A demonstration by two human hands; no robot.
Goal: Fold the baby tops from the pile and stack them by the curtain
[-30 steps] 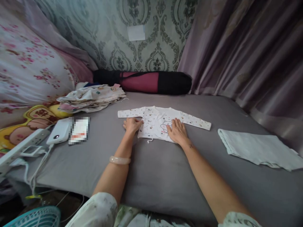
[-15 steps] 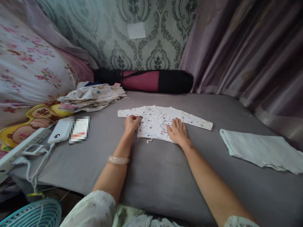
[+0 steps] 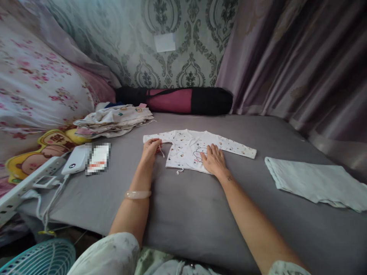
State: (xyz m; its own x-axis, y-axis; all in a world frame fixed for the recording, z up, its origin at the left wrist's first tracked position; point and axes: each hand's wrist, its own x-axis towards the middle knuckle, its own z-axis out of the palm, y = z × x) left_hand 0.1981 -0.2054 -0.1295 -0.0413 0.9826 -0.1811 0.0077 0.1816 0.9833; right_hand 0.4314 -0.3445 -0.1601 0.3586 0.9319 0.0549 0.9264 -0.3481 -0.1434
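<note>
A small white baby shirt [image 3: 183, 149] with a tiny print and a cartoon face lies spread flat, sleeves stretched out to both sides. My right hand [image 3: 214, 159] rests on its front with the fingers laid out, partly covering the face. Beside the shirt's left edge, my left hand [image 3: 150, 151] pinches a thin white tie string [image 3: 162, 151], whose loose end hangs below the fingertips. That hand is just in front of the left sleeve. Another short tie [image 3: 179, 171] pokes out from under the bottom hem.
On the grey sheet [image 3: 183, 214], a folded pale cloth [image 3: 315, 183] lies to the right. A pile of clothes [image 3: 114, 120] is at back left, near a power bank [image 3: 76, 160] and a power strip [image 3: 31, 183]. A black and maroon long bag [image 3: 174, 101] lies along the wall.
My left hand has moved left, away from the shirt's side, drawing out the tie string. My right hand stays flat on the shirt.
</note>
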